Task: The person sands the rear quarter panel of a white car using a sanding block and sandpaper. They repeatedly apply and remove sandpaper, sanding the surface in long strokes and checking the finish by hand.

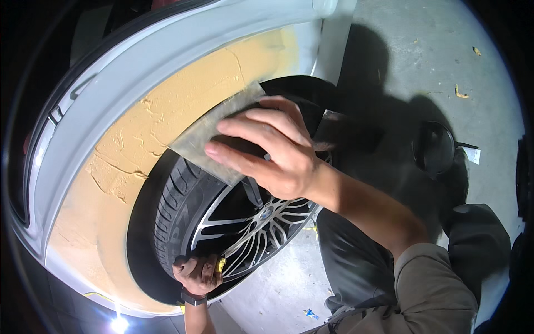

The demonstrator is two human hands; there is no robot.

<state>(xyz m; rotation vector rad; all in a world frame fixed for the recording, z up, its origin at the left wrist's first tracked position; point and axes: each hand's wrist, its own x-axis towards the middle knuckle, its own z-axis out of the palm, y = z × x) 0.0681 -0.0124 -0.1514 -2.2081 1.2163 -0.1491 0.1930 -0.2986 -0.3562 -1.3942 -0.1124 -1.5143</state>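
My right hand (278, 145) is closed on a thin, flat grey spreader (203, 136), fingers laid over its face. The spreader's long edge meets the lower rim of the yellow body filler (183, 94) on the white car's wheel arch. Ridges and drag lines mark the filler, mostly left of the spreader. Lower down, my left hand (197, 274) is closed beside the black tyre (181, 211), in front of the wheel. A small yellow part (221, 264) shows at its fingers; the rest of what it grips is hidden.
The silver multi-spoke wheel (264, 214) lies below my right hand. Right of it is a dark flat plate (347, 131). A round black object (435, 147) stands on the grey floor (411, 50). A bright lamp (119, 324) shines at the lower left.
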